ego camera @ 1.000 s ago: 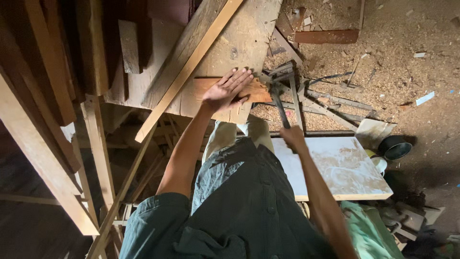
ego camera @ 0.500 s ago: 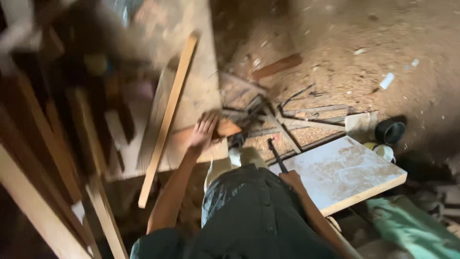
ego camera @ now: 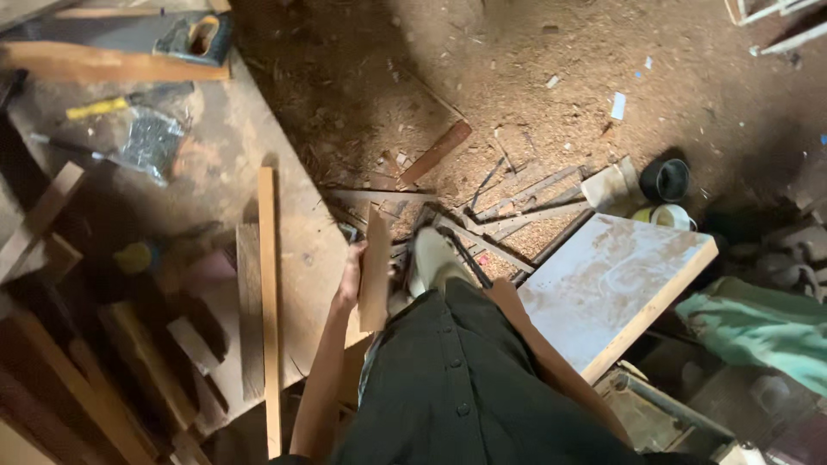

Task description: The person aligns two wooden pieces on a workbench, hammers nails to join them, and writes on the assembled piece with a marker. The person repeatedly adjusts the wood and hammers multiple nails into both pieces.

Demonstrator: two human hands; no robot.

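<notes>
The left hand (ego camera: 350, 277), which lay flat on a short wooden board (ego camera: 375, 271) a second ago, now grips it lifted on edge above the plywood sheet (ego camera: 301, 224). The right hand is hidden; its grip cannot be told.
</notes>
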